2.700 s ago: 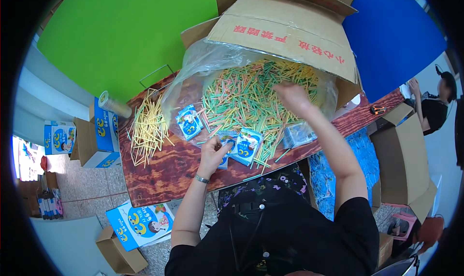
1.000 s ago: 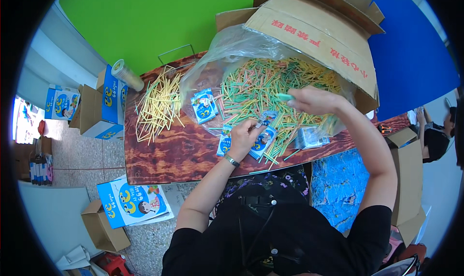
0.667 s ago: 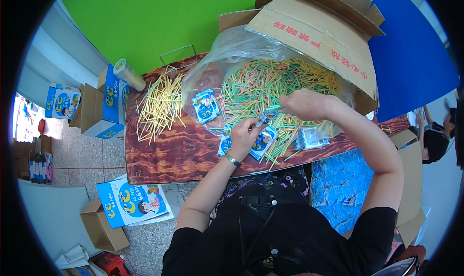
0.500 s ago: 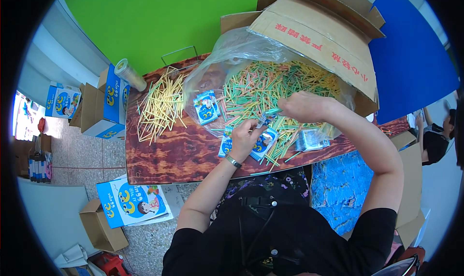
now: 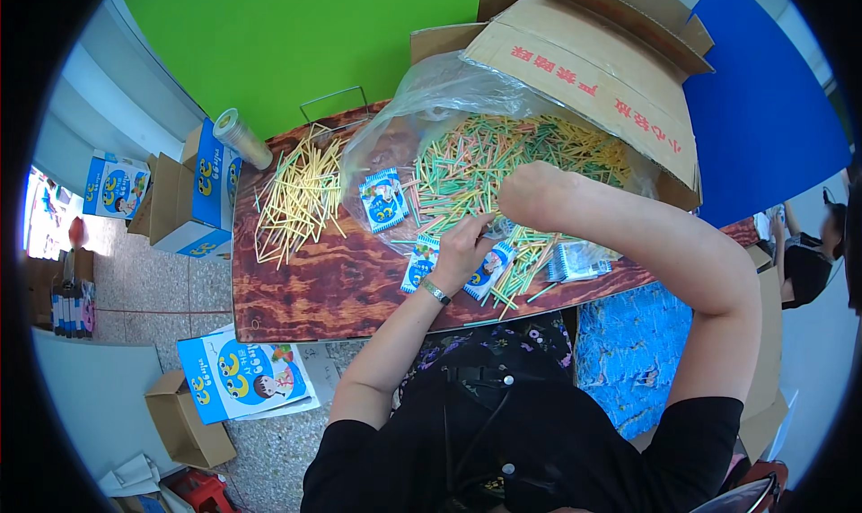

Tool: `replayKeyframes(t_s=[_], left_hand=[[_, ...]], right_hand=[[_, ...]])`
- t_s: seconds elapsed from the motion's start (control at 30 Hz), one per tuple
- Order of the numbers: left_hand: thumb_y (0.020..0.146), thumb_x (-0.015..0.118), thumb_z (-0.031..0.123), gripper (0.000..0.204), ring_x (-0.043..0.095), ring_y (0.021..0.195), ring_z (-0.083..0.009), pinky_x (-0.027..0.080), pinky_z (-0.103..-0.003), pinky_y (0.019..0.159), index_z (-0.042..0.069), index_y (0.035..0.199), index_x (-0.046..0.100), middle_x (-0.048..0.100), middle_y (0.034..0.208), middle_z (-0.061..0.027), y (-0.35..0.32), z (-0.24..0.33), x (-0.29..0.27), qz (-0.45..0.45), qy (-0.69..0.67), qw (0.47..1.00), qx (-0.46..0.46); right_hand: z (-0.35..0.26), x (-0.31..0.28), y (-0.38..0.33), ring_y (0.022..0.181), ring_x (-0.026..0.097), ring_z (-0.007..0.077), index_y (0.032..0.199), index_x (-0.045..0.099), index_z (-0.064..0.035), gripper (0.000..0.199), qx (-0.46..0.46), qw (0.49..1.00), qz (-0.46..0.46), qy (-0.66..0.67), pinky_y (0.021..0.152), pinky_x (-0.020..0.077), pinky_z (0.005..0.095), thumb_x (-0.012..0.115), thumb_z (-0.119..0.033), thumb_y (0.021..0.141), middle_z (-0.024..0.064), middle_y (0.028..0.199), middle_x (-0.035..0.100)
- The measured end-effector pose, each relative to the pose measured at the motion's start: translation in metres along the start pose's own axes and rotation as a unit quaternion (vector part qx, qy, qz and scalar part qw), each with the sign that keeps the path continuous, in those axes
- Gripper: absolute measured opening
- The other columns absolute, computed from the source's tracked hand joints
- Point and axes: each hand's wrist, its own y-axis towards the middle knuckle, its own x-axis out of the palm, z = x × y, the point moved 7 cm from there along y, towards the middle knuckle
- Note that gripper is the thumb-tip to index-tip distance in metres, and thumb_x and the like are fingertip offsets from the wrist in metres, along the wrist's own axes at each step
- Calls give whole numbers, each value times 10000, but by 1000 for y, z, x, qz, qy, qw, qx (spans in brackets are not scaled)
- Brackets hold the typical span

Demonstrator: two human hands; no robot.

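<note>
My left hand (image 5: 461, 254) is closed, pinching a small clear-and-blue packet (image 5: 495, 229) whose far end is hidden by my right hand. Right beside it, my right hand (image 5: 532, 196) is curled into a fist above that packet; its fingertips and whatever they hold are hidden. Beyond both hands spreads a heap of thin green, pink and yellow sticks (image 5: 460, 161) on a clear plastic bag (image 5: 377, 134). Blue-and-white packets lie close by: one packet (image 5: 383, 199) by the heap's left edge, another packet (image 5: 420, 263) left of my left hand, a third packet (image 5: 489, 271) partly under it.
A pile of pale yellow sticks (image 5: 301, 194) lies on the left of the wood-patterned table (image 5: 296, 302). A cardboard box (image 5: 593, 60) lies open behind the heap. Several clear packets (image 5: 579, 263) sit at right. Blue boxes (image 5: 242, 374) stand on the floor at left; a person (image 5: 808, 253) is far right.
My right hand has moved slightly left and toward the packet, turning so its fingers no longer show. The green sticks it held are now out of sight. My left hand has barely shifted.
</note>
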Motion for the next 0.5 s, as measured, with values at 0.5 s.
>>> replayKeyframes(t_s=[0.5], left_hand=[[750, 782, 58, 546, 646, 691, -124, 542, -272, 595, 55, 1250, 564, 635, 813, -49, 1, -44, 17, -23, -153, 978, -143]], right_hand=[[24, -4, -7, 713, 671, 336, 855, 528, -28, 68, -54, 983, 175, 24, 600, 533, 447, 553, -81, 821, 149, 728, 619]])
